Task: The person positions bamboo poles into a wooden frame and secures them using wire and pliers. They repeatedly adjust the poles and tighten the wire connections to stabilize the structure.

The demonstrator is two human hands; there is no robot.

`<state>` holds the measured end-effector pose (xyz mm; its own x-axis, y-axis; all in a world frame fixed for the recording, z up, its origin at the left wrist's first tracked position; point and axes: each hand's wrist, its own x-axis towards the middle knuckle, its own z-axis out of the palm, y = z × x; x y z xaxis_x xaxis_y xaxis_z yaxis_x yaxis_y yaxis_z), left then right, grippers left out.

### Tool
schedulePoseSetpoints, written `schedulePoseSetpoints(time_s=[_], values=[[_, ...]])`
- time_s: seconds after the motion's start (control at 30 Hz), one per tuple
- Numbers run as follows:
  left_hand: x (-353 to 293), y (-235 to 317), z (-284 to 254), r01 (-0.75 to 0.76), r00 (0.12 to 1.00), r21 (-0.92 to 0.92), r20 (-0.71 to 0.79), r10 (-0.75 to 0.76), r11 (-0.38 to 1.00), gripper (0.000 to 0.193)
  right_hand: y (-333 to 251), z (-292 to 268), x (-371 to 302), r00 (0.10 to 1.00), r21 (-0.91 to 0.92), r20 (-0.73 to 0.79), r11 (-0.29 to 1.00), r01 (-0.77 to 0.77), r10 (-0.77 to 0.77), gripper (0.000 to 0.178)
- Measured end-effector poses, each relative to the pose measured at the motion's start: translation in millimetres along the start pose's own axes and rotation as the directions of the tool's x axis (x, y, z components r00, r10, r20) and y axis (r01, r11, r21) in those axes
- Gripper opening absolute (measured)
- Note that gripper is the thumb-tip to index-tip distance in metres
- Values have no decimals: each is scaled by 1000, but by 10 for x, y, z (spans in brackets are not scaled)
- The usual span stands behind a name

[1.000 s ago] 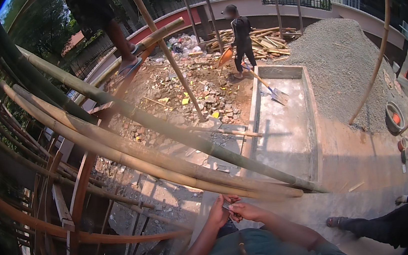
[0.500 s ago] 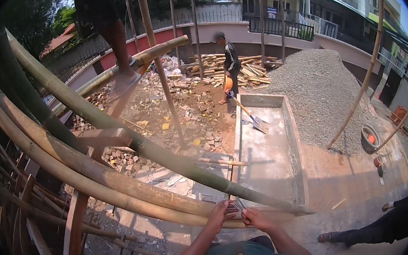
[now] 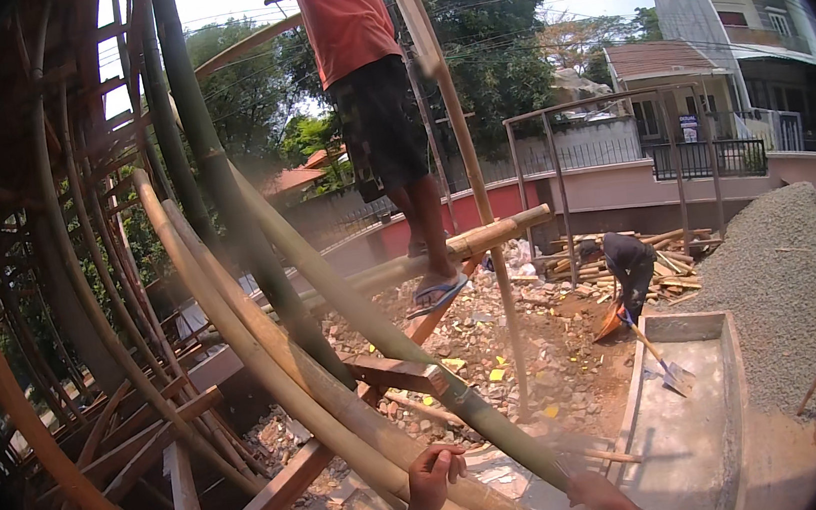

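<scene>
My left hand (image 3: 438, 475) is raised in front of the lower bamboo poles, its fingers curled together. Whatever lies inside those fingers, if anything, is hidden. My right hand (image 3: 598, 491) is blurred at the lower end of a thick green bamboo pole (image 3: 504, 432); I cannot tell whether it grips the pole. Two paler bamboo poles (image 3: 346, 413) slope side by side past my left hand, from upper left to lower right. A wooden beam (image 3: 396, 373) crosses beneath the green pole.
A person in an orange shirt (image 3: 346, 20) stands on a horizontal bamboo (image 3: 501, 232). Below, another person (image 3: 628, 265) bends over an orange container (image 3: 609, 323). A shovel (image 3: 677, 377) lies in a concrete trough (image 3: 736, 369) beside a gravel heap (image 3: 784, 283). Scaffolding (image 3: 75, 243) fills the left.
The view has swung up and left. My hands, together before around thin metal pieces, are now apart, and those pieces no longer show. The person below has bent down.
</scene>
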<state>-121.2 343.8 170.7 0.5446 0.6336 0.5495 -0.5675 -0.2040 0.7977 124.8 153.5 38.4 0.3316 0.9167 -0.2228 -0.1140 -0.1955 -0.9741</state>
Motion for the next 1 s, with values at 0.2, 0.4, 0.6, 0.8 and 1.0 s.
schedulePoseSetpoints(time_s=[0.2,0.4,0.6,0.8,1.0], values=[[387,1186,303,-488,851,10,229,473,873,36,-406,291,384,944,171,293,980,102,-150,36],[676,1614,1366,-567,614,-43,644,457,823,45,-203,48,158,922,108,368,990,86,-120,36],[916,697,1833,-127,588,237,800,-119,963,26,1010,-291,-320,944,24,311,992,-125,111,39],[-549,-1514,1449,259,627,902,115,-770,345,39,1356,-901,-1391,967,87,-66,967,-238,244,41],[-2449,-2102,1225,103,81,872,472,-878,479,41,1807,-1273,-1904,939,1,-223,964,-267,261,43]])
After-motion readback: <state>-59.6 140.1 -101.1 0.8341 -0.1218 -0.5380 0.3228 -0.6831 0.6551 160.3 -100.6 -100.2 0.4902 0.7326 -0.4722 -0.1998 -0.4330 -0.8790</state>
